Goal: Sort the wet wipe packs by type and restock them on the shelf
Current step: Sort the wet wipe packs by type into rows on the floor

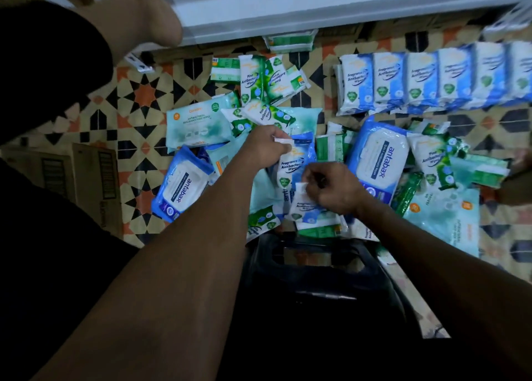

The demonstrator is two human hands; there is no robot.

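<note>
Head view: I see the mixed pile (288,150) on the floor (138,93), sorted blue row (431,78) at two o'clock. My left hand (266,147) and right hand (331,189) each pinch a blue Fragrance Free pack (293,165); thin corner grips could slip, scattering packs.

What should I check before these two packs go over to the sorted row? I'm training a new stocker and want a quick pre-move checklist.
1. Left hand pinches the upper blue pack by its top edge: ok.
2. Right hand grips the lower blue pack: ok.
3. Both packs read Fragrance Free, like the sorted blue row: ok.
4. Free floor beside the row: cannot tell.
5. Lower pack clear of the pile: not ok, it lies on other packs.
</note>
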